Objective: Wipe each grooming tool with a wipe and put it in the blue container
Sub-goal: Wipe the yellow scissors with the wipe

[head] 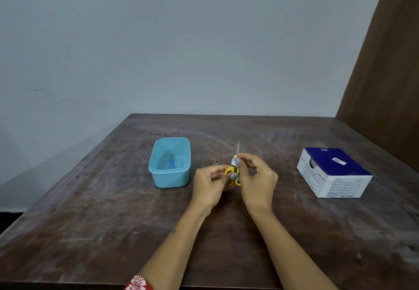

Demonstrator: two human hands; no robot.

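Small scissors with yellow handles (229, 171) stand upright above the table's middle, their blades (238, 147) pointing up. My left hand (209, 185) grips the yellow handles. My right hand (256, 176) pinches a small white wipe (234, 160) against the base of the blades. The light blue container (158, 171) stands to the left of my hands, with a small blue tool (172, 162) lying inside. A small dark tool (214, 162) lies on the table just behind my left hand, partly hidden.
A blue and white cardboard box (333, 171) sits at the right of the dark wooden table (90, 221). A grey wall rises behind the table's far edge, and a brown panel (385, 63) stands at the right.
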